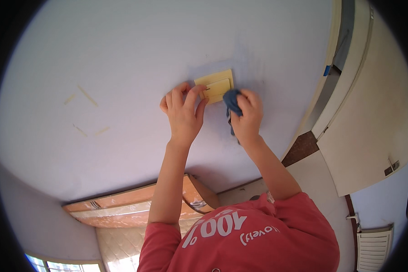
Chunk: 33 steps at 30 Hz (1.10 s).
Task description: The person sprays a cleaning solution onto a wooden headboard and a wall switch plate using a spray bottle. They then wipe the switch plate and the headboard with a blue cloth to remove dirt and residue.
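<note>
A yellowed plastic wall switch plate (215, 85) is set in the pale wall in front of me, its rocker partly raised from the frame. My left hand (185, 112) rests on its left edge, with thumb and index finger at the plate and the other fingers curled against the wall. In my right hand (248, 115) is a bunched dark blue cloth (233, 102), held at the plate's lower right edge. Part of the cloth hangs below the fist. The wall around the plate has bluish, darker smudges.
Strips of yellowed tape (87, 95) mark the wall at left. Below stands a wooden headboard (122, 204) with a bare mattress (122, 241). A doorway and a cream door (367, 119) are at right, with a white slatted stool (374, 250) at lower right.
</note>
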Tool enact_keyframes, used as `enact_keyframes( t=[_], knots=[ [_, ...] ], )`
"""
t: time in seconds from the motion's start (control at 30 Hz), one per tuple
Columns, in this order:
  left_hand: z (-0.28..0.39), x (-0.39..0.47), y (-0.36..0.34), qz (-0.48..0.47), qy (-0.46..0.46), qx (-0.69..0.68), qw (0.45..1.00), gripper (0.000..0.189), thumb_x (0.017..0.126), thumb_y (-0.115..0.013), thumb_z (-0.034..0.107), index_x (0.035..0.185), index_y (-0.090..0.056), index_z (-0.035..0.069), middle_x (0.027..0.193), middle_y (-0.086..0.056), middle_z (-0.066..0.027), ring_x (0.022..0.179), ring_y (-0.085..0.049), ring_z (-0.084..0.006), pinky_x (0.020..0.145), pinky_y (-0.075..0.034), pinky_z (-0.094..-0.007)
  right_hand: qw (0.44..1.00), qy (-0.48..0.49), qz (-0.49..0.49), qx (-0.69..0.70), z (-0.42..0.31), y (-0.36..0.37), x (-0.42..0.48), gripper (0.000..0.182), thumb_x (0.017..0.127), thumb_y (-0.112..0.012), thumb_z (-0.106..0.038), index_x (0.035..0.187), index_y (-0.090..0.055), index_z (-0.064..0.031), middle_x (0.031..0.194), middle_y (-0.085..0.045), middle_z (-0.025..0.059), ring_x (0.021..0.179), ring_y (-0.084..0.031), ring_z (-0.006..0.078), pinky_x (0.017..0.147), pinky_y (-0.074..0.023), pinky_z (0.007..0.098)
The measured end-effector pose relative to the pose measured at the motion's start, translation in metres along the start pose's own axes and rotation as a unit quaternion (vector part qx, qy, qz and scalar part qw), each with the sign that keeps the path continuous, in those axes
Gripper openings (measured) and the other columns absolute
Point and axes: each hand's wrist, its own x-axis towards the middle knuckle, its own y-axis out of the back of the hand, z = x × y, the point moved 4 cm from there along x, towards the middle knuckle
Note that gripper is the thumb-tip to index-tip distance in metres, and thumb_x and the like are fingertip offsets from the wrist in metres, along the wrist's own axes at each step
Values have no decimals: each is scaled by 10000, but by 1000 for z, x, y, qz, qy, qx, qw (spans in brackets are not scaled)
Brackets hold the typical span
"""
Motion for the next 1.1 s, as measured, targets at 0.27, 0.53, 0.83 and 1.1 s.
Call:
enact_keyframes(
  t=[0.27, 0.53, 0.83, 1.1],
  knots=[
    [-24, -36, 12, 15, 19, -53, 998, 373, 753, -736, 86, 1102, -667, 196, 1133, -595, -43, 1069, -555, -260, 925, -374, -454, 969, -80, -229, 33, -13, -16, -100, 339, 639, -668, 58, 969, -653, -17, 1107, -619, 159, 1030, -597, 380, 901, -483, 438],
    [10, -293, 78, -22, 463, -200, 863, 339, 983, -574, 283, 1269, -558, 103, 1212, -559, -109, 1157, -528, -291, 1021, -381, -388, 799, -236, -452, 319, -86, -24, -174, 266, 884, -719, -96, 1083, -586, 20, 1079, -583, 62, 960, -561, 177, 885, -448, 284],
    [63, -459, 82, 288, 725, -515, 355, 697, 998, -504, 539, 1501, -320, 93, 1267, -597, -51, 1116, -587, -164, 909, -487, -302, 699, 72, -639, 313, -222, -130, -301, 341, 816, -720, -52, 1142, -622, -37, 1144, -594, 97, 1042, -617, 277, 900, -493, 366],
    [-9, -498, 88, 470, 663, -530, 244, 456, 1027, -484, 422, 1364, -470, 113, 1231, -631, -98, 1104, -627, -272, 909, -532, -409, 661, 471, -579, 78, -316, -211, -396, 176, 878, -568, -162, 928, -737, -150, 1130, -580, 60, 1111, -550, 258, 911, -452, 398]
  ],
)
